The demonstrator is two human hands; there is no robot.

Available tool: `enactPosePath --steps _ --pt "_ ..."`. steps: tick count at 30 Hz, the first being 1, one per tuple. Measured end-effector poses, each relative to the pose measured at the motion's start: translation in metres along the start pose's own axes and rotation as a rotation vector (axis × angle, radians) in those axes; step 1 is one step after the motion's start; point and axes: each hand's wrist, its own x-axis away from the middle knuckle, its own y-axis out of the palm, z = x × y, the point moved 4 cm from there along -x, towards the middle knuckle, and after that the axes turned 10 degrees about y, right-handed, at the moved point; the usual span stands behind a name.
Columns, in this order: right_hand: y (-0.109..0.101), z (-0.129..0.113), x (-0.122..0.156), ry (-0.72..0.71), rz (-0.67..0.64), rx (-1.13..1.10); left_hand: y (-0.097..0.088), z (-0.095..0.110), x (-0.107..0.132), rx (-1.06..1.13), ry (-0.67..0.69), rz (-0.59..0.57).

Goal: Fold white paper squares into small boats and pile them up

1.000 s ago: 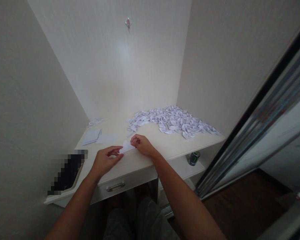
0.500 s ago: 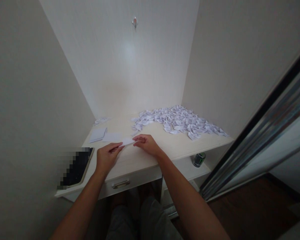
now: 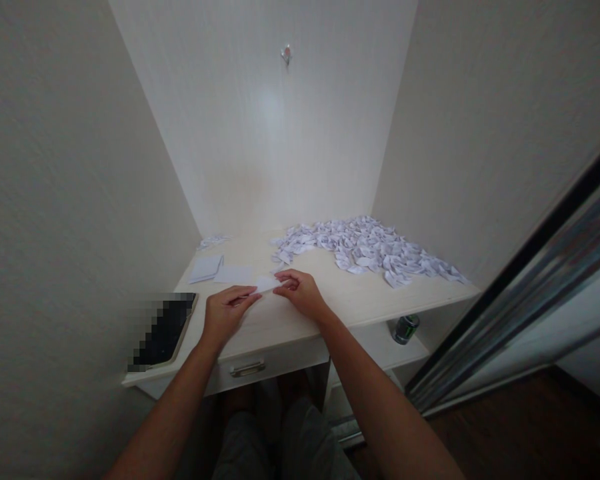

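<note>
A small white piece of paper (image 3: 267,284) is stretched between my two hands, just above the front half of the white desk (image 3: 300,320). My left hand (image 3: 229,308) pinches its left end between thumb and fingers. At the right end, my right hand (image 3: 300,292) pinches the paper too. Behind my left hand lies a flat white sheet (image 3: 233,274), and left of that sits a stack of folded white paper (image 3: 206,268). Whether the held piece carries a fold is too small to make out.
A large heap of folded paper pieces (image 3: 360,247) covers the back right of the desk. A smaller group of paper bits (image 3: 214,241) lies back left. A dark-screened tablet (image 3: 173,330) rests at the left edge. A dark can (image 3: 405,329) stands on the lower shelf.
The camera view has shifted slightly, so everything appears a little farther right. Both hands keep their pinch on the paper, with almost no other movement.
</note>
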Motion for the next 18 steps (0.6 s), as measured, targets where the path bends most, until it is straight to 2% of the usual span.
enactPosePath --steps 7,15,18 --pt "0.0 -0.003 0.002 0.006 0.014 0.059 0.0 0.004 -0.001 0.005 0.021 -0.001" --pt "0.002 -0.013 0.004 -0.132 0.028 0.052 -0.001 0.003 0.0 -0.021 0.065 0.01" --pt "0.003 -0.013 0.004 -0.127 0.038 0.033 0.0 0.0 0.0 -0.002 0.062 0.008"
